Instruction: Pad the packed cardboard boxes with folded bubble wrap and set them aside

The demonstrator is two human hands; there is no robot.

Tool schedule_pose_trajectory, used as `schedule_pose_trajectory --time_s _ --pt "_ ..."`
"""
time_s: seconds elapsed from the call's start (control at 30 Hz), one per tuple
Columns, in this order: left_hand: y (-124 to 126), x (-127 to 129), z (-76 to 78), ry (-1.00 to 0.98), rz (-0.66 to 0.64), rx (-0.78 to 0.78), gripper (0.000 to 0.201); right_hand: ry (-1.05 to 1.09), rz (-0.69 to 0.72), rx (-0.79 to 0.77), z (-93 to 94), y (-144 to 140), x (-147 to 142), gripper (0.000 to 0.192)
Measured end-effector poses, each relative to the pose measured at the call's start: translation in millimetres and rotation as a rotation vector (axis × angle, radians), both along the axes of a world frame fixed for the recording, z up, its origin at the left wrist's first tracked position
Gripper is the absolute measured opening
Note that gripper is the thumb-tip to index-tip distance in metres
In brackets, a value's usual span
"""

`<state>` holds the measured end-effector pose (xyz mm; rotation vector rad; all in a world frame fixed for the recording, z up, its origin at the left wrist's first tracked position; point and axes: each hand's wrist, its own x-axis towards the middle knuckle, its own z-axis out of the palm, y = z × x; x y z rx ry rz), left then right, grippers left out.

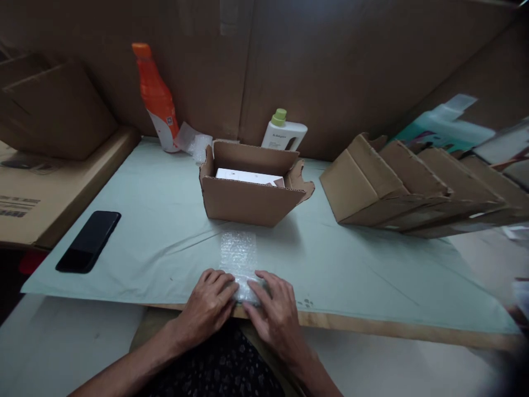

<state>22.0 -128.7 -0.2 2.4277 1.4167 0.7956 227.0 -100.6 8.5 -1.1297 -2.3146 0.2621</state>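
A strip of clear bubble wrap lies on the pale green table cover, running from the near edge toward an open cardboard box. My left hand and my right hand both rest on the near end of the wrap, fingers curled over a small wrapped bundle whose contents I cannot make out. A white item lies inside the box.
A black phone lies at the left. An orange bottle and a white bottle with a green cap stand at the back. Flattened cardboard boxes lean in a row at the right. Cardboard walls surround the table.
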Motion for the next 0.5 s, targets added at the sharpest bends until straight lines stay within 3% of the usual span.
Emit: schedule_pose_trajectory --time_s 0.1,0.17,0.3,0.37,0.5 --pt "11 -4 0.2 -0.045 -0.046 0.001 0.024 -0.045 0.137 -0.045 0.4 7 1 0.024" --pt "24 -6 0.6 -0.046 -0.02 -0.017 0.023 -0.016 0.134 -0.1 -0.6 21 -3 0.021" --pt "61 -7 -1.7 0.111 0.195 -0.034 0.022 -0.033 -0.032 0.012 2.2 46 -13 0.022" --pt "76 -7 -2.9 0.128 0.279 -0.046 0.022 -0.093 -0.015 0.06 4.6 50 -13 0.022" --pt "74 -14 0.1 -0.133 0.359 -0.047 0.019 -0.154 0.109 0.01 0.6 57 -10 0.023"
